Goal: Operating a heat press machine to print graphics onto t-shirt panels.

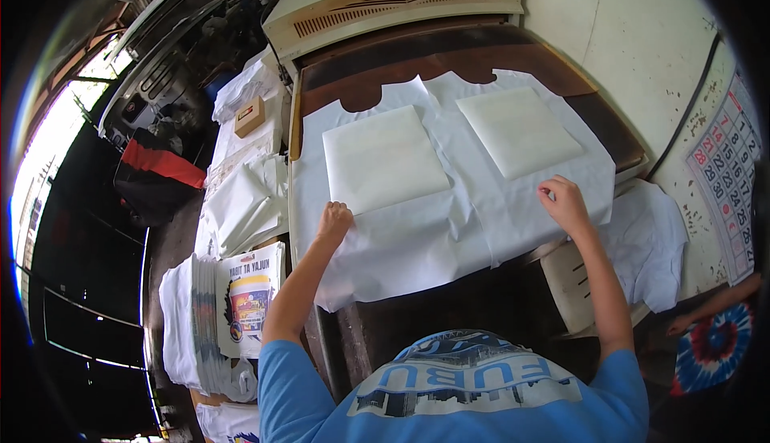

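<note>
Two white garment pieces (385, 262) lie side by side, edges meeting at a wrinkled middle seam, on the brown bed of a machine. On each rests a blank white rectangular sheet: a left sheet (385, 158) and a right sheet (521, 132). My left hand (335, 220) is closed at the near left corner of the left sheet and hides that corner; it seems to pinch it. Just off the near edge of the right sheet, my right hand (565, 204) has its fingers curled together over the cloth, with nothing visible in them. The cloth's near edge hangs over the front.
A cream machine hood (393, 2) stands behind the brown bed (513, 48). Stacked white cloth (183, 323), printed pieces and a small brown box (249, 117) sit at left. At right are more white cloth (646, 238), a wall calendar (726, 170) and another person's arm (718, 303).
</note>
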{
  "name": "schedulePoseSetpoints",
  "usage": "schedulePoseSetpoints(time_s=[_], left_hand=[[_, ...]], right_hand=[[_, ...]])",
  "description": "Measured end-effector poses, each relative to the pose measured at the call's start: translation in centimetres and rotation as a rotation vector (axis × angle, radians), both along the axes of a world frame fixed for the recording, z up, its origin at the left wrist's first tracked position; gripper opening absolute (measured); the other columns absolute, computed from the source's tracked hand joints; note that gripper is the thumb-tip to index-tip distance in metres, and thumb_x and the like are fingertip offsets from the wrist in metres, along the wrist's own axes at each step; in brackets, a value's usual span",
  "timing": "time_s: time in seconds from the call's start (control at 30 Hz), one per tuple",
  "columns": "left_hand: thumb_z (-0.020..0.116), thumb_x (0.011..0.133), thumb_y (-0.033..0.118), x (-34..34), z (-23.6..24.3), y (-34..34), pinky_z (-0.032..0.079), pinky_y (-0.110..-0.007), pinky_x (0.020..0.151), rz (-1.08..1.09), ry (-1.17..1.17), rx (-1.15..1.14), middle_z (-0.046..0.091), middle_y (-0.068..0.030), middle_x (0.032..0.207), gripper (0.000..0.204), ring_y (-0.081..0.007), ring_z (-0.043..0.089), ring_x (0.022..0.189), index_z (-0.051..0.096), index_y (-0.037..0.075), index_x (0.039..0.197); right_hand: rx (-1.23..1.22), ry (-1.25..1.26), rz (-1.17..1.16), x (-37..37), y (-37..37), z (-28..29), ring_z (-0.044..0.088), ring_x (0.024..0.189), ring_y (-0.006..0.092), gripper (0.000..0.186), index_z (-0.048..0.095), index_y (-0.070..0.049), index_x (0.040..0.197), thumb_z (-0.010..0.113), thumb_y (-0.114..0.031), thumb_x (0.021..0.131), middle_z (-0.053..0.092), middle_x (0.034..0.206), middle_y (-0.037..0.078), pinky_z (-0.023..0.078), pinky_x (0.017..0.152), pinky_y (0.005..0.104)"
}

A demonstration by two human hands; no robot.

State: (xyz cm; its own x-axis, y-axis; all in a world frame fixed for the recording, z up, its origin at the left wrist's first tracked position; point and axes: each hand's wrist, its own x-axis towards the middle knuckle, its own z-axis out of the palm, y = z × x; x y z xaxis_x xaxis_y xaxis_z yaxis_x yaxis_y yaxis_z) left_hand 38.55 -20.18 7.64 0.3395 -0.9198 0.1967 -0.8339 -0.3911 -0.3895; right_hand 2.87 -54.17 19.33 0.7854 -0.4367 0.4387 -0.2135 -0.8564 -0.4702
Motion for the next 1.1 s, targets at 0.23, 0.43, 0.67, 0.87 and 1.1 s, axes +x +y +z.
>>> schedulePoseSetpoints(time_s=[0.23,0.43,0.67,0.87,1.1], left_hand=[[0.058,0.063,0.011,-10.4,3.6,2.1,0.041,-0.034,0.066,0.088,0.09,-0.284,0.052,-0.006,0.07,0.005,-0.0205,0.053,0.07,0.055,0.008,0.065],[0.061,0.072,0.016,-21.4,3.4,7.0,0.041,-0.036,0.064,0.449,0.422,-0.668,0.056,-0.0064,0.074,0.009,-0.0232,0.056,0.073,0.059,0.008,0.075],[0.055,0.082,0.022,-17.9,-1.6,7.9,0.046,-0.034,0.066,0.915,0.845,-1.213,0.062,-0.0153,0.087,0.024,-0.029,0.061,0.072,0.061,0.002,0.092],[0.055,0.081,0.022,-13.4,-3.1,6.1,0.046,-0.032,0.066,1.007,1.061,-1.156,0.064,-0.0151,0.079,0.026,-0.0251,0.062,0.07,0.062,0.0,0.093],[0.058,0.081,0.018,-15.7,-0.8,6.2,0.044,-0.021,0.048,0.688,1.464,-1.361,0.061,-0.0043,0.067,0.022,-0.0081,0.053,0.052,0.064,-0.003,0.085]], right_hand=[[-0.26,0.3,-0.123,10.0,-3.5,-7.8,0.057,0.078,0.0317,0.021,0.055,0.001,0.077,0.066,-0.015,0.069,0.056,0.083,0.017,0.047,0.07,0.0382],[-0.263,0.397,-0.193,11.7,-6.3,-11.5,0.057,0.08,0.0347,0.012,0.057,0.003,0.074,0.061,-0.007,0.069,0.057,0.082,0.02,0.048,0.071,0.041],[-0.338,0.208,0.022,14.9,-1.2,-5.7,0.057,0.078,0.0339,0.008,0.054,0.002,0.078,0.046,0.002,0.074,0.055,0.083,0.017,0.047,0.068,0.0389],[-0.228,0.113,0.425,16.6,13.5,-5.6,0.056,0.075,0.0347,0.008,0.051,0.0,0.077,0.044,0.001,0.074,0.054,0.081,0.017,0.047,0.066,0.0411],[-0.229,0.187,0.659,14.5,25.5,-7.7,0.059,0.075,0.0303,0.003,0.052,-0.001,0.074,0.049,0.0,0.072,0.054,0.082,0.014,0.05,0.063,0.0372]])
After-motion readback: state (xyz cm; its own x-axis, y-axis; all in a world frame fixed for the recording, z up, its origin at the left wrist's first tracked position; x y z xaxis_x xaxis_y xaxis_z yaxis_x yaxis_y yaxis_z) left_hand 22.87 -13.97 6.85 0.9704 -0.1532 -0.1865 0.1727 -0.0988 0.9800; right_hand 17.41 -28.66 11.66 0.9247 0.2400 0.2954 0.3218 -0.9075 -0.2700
